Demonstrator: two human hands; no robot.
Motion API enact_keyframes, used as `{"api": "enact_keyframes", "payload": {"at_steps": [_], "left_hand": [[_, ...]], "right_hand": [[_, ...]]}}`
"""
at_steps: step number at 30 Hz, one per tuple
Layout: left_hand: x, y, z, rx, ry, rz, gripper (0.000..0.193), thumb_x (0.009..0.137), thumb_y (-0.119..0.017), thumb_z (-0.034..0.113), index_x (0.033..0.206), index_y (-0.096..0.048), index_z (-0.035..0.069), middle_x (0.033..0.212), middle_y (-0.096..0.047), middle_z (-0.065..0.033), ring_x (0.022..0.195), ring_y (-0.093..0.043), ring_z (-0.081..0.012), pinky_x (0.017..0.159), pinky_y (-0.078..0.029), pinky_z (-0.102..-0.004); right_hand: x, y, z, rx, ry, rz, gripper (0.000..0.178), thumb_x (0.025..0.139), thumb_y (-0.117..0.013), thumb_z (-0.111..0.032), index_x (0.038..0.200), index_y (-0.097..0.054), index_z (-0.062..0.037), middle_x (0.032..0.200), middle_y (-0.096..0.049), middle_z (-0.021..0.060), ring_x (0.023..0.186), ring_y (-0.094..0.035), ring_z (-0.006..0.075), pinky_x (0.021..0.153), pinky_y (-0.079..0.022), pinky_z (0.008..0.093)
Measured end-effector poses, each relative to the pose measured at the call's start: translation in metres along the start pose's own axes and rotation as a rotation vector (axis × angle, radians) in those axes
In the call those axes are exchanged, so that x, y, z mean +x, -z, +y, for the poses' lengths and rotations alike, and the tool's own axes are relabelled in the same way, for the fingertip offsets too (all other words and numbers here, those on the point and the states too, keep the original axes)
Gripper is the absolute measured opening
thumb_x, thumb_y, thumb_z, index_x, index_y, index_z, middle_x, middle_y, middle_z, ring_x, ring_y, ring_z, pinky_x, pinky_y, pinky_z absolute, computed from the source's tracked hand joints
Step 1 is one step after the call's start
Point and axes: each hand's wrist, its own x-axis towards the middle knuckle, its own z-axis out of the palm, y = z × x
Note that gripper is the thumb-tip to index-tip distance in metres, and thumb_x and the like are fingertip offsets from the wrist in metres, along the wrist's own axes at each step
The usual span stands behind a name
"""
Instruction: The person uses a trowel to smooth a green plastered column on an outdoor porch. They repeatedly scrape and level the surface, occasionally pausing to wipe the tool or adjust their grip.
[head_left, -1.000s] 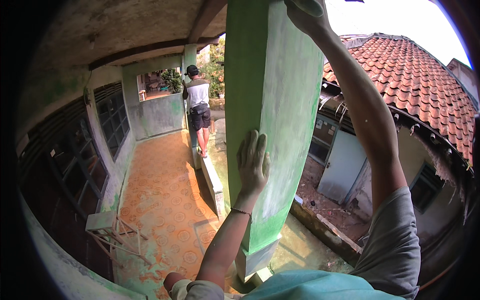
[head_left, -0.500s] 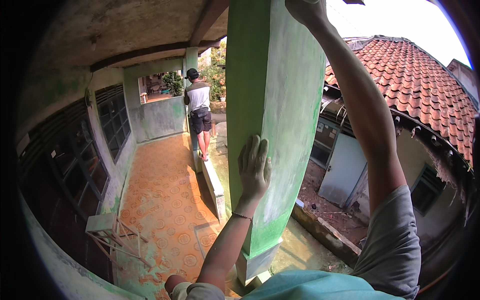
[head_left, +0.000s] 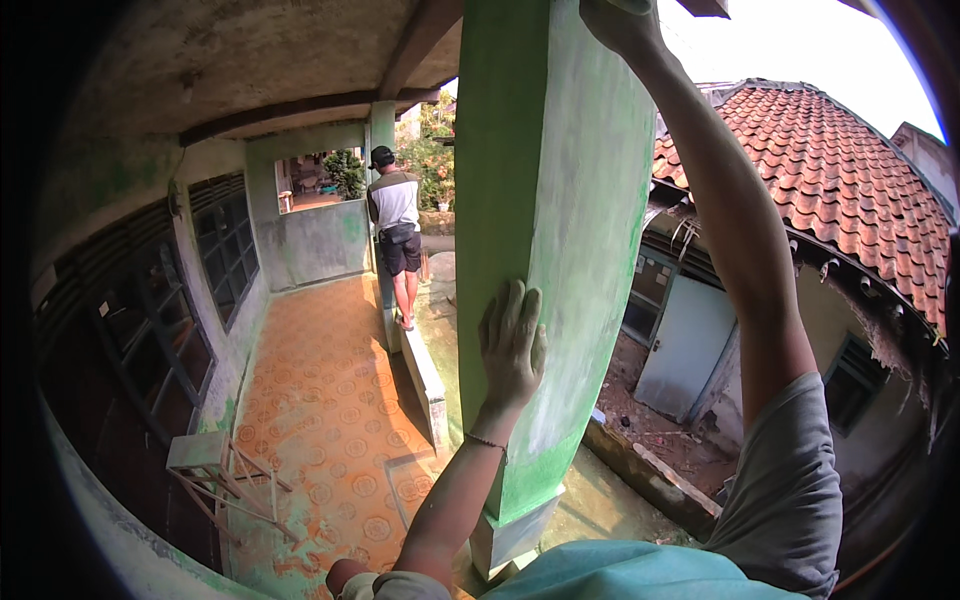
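In front of me rises a square pillar (head_left: 575,260), dark green on its left face and pale, streaky whitish green on its right face. My left hand (head_left: 512,345) lies flat against it at the edge between the two faces, fingers stretched upward and apart. A thin bracelet circles that wrist. My right hand (head_left: 622,25) is raised high beside the pillar's upper right edge. The picture's top edge cuts it off, so its fingers are mostly hidden and I cannot tell what they hold.
A person (head_left: 398,225) stands on a low wall (head_left: 424,375) by a farther post. Below left are an orange tiled floor (head_left: 320,400) and a paint-stained wooden stool (head_left: 200,452). A tiled roof (head_left: 810,150) and pale door (head_left: 685,345) lie to the right.
The view has shifted slightly, with the pillar a little farther right. My left hand appears slightly lower in the picture, still on the pillar; my right arm stays raised.
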Motion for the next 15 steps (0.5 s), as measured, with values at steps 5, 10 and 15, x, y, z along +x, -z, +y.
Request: {"api": "enact_keyframes", "payload": {"at_steps": [5,10,15], "left_hand": [[0.001,0.0,-0.001,-0.012,-0.004,-0.005,0.055,0.105,-0.056,0.017,0.158,-0.047,0.01,0.16,-0.046,-0.0205,0.145,-0.046,-0.0405,0.118,-0.037,-0.0516],[-0.001,-0.001,-0.003,-0.014,0.008,-0.007,0.055,0.105,-0.056,0.017,0.158,-0.046,0.01,0.16,-0.046,-0.0198,0.143,-0.047,-0.0405,0.117,-0.037,-0.0514],[-0.002,0.002,-0.002,0.006,0.001,-0.004,0.055,0.104,-0.056,0.017,0.159,-0.046,0.01,0.161,-0.046,-0.0193,0.143,-0.047,-0.0403,0.117,-0.038,-0.0512]], "right_hand": [[-0.014,-0.003,-0.006,-0.073,0.0,0.057,0.008,0.088,-0.067,-0.003,0.093,-0.074,-0.0044,0.085,-0.073,0.0167,0.079,-0.072,0.0344,0.067,-0.054,0.0448],[0.003,-0.003,-0.013,-0.023,-0.209,0.057,0.007,0.094,-0.067,-0.008,0.089,-0.072,-0.0047,0.084,-0.074,0.0171,0.078,-0.072,0.0343,0.064,-0.054,0.0451],[-0.009,-0.001,-0.004,-0.147,0.145,0.047,0.007,0.094,-0.067,-0.006,0.09,-0.072,-0.0057,0.08,-0.071,0.0154,0.074,-0.07,0.0327,0.064,-0.053,0.0445]]}}
